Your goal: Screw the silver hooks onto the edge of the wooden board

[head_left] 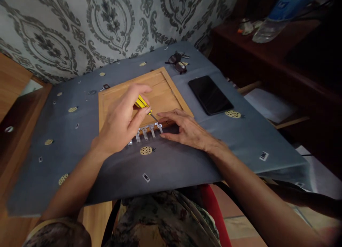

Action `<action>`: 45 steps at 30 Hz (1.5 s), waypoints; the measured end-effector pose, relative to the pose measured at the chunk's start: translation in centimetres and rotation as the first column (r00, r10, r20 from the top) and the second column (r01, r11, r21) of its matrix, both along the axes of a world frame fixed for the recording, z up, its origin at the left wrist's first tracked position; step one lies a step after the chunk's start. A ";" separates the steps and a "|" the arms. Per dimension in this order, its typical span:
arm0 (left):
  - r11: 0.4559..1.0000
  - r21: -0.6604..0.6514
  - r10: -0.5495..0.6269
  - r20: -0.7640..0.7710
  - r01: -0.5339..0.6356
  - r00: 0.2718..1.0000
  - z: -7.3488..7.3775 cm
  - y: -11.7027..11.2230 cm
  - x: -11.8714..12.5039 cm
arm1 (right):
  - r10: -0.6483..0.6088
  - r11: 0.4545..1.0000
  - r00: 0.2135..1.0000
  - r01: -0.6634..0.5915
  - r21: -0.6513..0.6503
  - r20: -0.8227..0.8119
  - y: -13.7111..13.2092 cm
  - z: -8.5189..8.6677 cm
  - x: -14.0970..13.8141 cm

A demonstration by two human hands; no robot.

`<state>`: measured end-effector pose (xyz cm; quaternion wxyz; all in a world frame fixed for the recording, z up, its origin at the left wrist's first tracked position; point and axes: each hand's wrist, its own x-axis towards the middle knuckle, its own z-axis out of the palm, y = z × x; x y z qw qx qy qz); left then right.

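Observation:
My left hand (120, 115) is closed around a screwdriver (141, 101) with a yellow and black handle. Its shaft slants down to the right, and the tip meets the right end of a metal hook rail (145, 127). Several hooks hang from this rail, which lies along the near edge of a framed wooden board (157, 94). My right hand (184, 127) grips the rail's right end, fingers above and thumb below beside the last hook. My left hand partly covers the rail's left end. Whether a screw sits under the tip is too small to tell.
A black smartphone (211, 94) lies right of the board on the blue tablecloth (181, 168). Dark glasses (177, 63) lie behind it. A small dark item (106, 86) touches the board's far left corner. A water bottle (278, 19) stands on dark furniture at right.

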<state>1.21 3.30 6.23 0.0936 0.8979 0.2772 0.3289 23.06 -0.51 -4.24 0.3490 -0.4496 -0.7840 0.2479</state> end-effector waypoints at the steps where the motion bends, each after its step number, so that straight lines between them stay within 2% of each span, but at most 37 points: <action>1: 1.000 0.020 0.013 -0.023 -0.013 1.000 -0.3 0.0 0.0 | 0.002 1.000 1.000 -0.002 -0.002 -0.004 0.0 0.0 0.0; 6: 0.999 0.032 0.044 -0.060 -0.042 0.997 -1.2 -0.1 0.2 | 0.002 1.000 1.000 -0.002 0.006 -0.003 0.0 0.1 -0.1; 12: 0.999 0.008 0.046 -0.068 -0.045 0.997 -1.3 -0.3 0.5 | 0.003 1.000 1.000 -0.003 -0.002 -0.015 -0.1 0.2 -0.1; 18: 0.999 0.001 0.041 -0.104 -0.041 0.994 -0.9 -0.3 0.6 | 0.012 1.000 0.999 -0.013 -0.018 -0.044 -0.1 0.0 -0.1; 25: 1.000 -0.005 -0.028 -0.186 0.027 0.982 -0.2 0.3 0.9 | 0.014 1.000 1.000 -0.014 -0.009 -0.017 0.0 0.1 -0.1; 32: 1.000 -0.006 -0.031 -0.180 0.030 0.983 0.0 0.5 1.5 | 0.014 1.000 1.000 -0.014 -0.014 -0.022 -0.1 0.2 0.0; 38: 0.990 -0.050 -0.139 -0.250 0.131 0.958 0.9 1.1 2.0 | 0.025 1.000 0.998 -0.026 -0.018 -0.058 0.0 -0.1 -0.1; 41: 0.993 -0.073 -0.113 -0.249 0.098 0.962 0.7 1.4 2.1 | 0.027 0.999 0.997 -0.029 -0.026 -0.067 0.0 0.0 -0.1; 45: 0.992 -0.127 -0.044 -0.129 0.028 0.991 -0.3 1.2 2.1 | 0.015 1.000 0.999 -0.016 -0.015 -0.044 0.0 0.2 0.0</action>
